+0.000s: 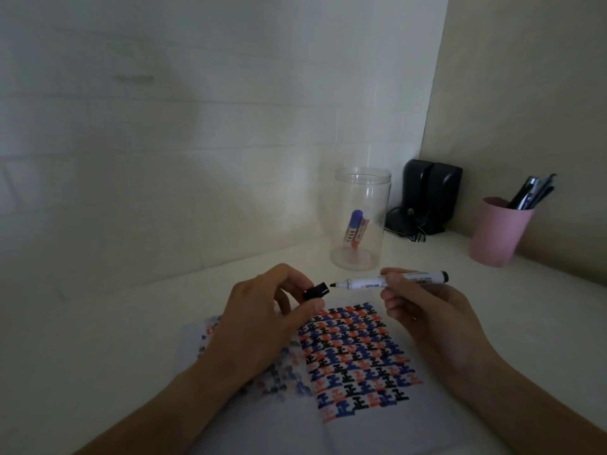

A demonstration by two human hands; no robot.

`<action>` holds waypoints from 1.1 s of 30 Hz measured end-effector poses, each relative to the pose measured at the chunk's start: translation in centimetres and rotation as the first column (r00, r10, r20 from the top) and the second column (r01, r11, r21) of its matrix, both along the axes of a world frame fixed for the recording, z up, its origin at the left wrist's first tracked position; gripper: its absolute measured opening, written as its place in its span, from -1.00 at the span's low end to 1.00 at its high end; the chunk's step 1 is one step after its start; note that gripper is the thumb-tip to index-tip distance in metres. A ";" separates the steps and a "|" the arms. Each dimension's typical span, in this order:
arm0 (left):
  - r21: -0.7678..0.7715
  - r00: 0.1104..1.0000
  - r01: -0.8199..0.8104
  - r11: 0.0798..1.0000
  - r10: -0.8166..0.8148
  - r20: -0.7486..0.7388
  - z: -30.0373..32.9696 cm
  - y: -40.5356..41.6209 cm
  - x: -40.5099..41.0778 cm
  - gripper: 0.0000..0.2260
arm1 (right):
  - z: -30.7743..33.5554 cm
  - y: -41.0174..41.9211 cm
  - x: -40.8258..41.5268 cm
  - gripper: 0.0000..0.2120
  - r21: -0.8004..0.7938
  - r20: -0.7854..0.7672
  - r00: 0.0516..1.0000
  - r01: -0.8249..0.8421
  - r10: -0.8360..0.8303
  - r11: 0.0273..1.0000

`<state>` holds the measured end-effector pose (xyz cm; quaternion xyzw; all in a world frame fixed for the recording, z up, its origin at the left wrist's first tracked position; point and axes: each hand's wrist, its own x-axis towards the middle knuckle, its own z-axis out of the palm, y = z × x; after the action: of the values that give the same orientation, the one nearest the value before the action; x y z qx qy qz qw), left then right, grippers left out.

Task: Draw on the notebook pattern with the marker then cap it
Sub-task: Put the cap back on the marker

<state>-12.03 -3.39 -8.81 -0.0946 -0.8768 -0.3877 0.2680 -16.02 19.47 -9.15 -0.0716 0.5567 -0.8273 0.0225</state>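
Two hands hover above the open white notebook with its red, blue and black block pattern: the left hand pinches the small black cap, the right hand grips the white-barrelled black marker, nib at 9 o'clock, just short of the cap mouth. Risk, as judged: a misaligned push could drive the wet nib onto the cap rim or a fingertip, or drop ink on the page. The white desk is dim; clear plastic jar at 12 o'clock, pink cup at 2 o'clock, bare white wall behind.
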 end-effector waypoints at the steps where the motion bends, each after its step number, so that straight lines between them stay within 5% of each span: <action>1: -0.004 1.000 0.003 1.000 -0.003 0.001 0.0 0.0 0.0 -0.86 | 0.0 -0.1 0.1 -0.79 0.002 -0.005 1.000 -0.006 0.006 1.000; 10: -0.067 0.999 0.037 0.997 -0.038 -0.011 0.4 0.3 0.4 -0.86 | 0.1 -0.4 0.5 -0.70 0.068 -0.036 0.995 -0.086 0.088 0.994; 19: -0.103 0.992 0.054 0.993 -0.065 -0.107 1.1 0.7 1.0 -0.86 | 1.9 -0.3 1.5 -0.35 -0.195 0.090 0.942 -0.302 0.323 0.933; 27: -0.041 0.989 0.129 0.991 -0.132 -0.061 1.0 0.9 1.2 -0.88 | 1.7 -0.6 1.6 -0.71 -0.092 -0.045 0.987 -0.160 0.156 0.983; 33: 0.302 0.956 0.275 0.913 -0.293 0.016 1.3 1.1 1.5 -0.88 | 1.5 -0.4 1.8 -0.78 -0.067 -0.056 0.990 -0.131 0.127 0.989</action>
<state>-10.55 -2.28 -7.56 -0.1679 -0.7935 -0.5521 0.1932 -14.18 19.10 -7.67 -0.1295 0.5219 -0.8410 0.0592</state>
